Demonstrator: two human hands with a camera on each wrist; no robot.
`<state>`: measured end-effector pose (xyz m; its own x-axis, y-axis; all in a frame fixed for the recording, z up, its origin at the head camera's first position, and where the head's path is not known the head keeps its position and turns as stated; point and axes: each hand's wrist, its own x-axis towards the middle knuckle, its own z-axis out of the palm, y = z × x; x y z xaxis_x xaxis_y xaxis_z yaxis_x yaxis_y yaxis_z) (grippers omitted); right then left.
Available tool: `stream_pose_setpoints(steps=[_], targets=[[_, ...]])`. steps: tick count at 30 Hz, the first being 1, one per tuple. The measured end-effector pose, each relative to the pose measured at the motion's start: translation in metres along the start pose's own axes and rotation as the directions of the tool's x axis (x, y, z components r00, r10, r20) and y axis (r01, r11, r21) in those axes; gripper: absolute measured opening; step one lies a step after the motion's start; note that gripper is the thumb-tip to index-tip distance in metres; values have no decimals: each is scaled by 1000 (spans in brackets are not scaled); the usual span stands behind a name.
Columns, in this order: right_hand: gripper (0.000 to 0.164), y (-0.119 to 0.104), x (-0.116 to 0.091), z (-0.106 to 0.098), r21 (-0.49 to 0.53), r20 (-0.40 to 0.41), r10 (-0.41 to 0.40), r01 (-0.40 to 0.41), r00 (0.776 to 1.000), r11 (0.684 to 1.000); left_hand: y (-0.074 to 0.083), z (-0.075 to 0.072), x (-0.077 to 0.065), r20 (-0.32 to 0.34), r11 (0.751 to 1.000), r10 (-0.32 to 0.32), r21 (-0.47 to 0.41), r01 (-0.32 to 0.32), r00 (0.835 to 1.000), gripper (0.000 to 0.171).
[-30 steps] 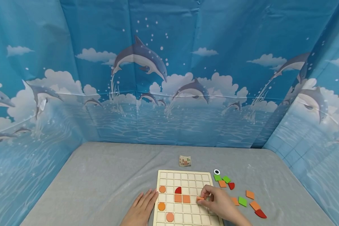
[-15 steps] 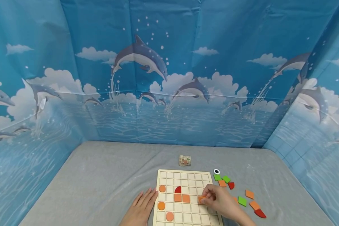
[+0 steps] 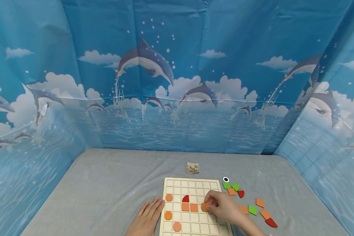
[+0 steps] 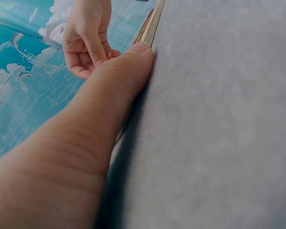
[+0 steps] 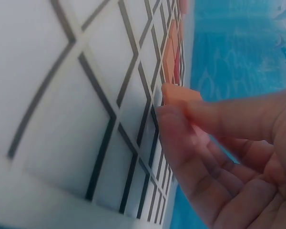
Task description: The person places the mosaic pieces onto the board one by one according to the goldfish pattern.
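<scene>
**Right hand pinches an orange square tile at a gridded board**

At the left, the left hand [image 3: 147, 216] lies flat on the grey cloth-covered table [image 3: 112, 183], its fingers straight and close together, tips touching the left edge of the pale, wood-coloured square-gridded board [image 3: 195, 217]. Two flat orange discs [image 3: 168, 215] sit in the board's leftmost column, with a third, pinker orange disc [image 3: 177, 226] one column over and nearer the person. Next come a dark red quarter-circle tile [image 3: 185, 198] and, in the row below, two side-by-side orange squares [image 3: 193, 207]. Beyond the board's far edge lies a small printed card [image 3: 192, 167].

Just right of that pair, the orange square tile [image 3: 204, 206] is tilted, clamped between the thumb and fingers of the right hand [image 3: 225, 207]; whether it touches the board cannot be told.

Farther right on the table are a white disc with a black centre [image 3: 226, 179], loose green tiles [image 3: 252, 210], loose orange tiles [image 3: 260, 202] and loose red quarter-circles [image 3: 271, 223]. A blue dolphin-print curtain [image 3: 165, 127] hangs behind everything.
</scene>
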<state>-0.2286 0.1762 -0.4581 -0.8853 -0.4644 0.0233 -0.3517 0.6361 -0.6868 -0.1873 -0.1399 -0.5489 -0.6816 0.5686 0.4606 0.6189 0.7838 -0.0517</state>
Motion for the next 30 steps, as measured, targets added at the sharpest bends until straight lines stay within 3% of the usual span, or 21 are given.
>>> stream_pose_setpoints(steps=[10, 30], targets=[[14, 1, 7, 6, -22, 17, 22, -22, 1000, 1000, 0, 0, 0, -1, 1000, 3, 5, -3, 1000, 103], [14, -2, 9, 9, -191, -66, 65, -77, 996, 979, 0, -2, -1, 18, 1000, -5, 0, 5, 1000, 106]])
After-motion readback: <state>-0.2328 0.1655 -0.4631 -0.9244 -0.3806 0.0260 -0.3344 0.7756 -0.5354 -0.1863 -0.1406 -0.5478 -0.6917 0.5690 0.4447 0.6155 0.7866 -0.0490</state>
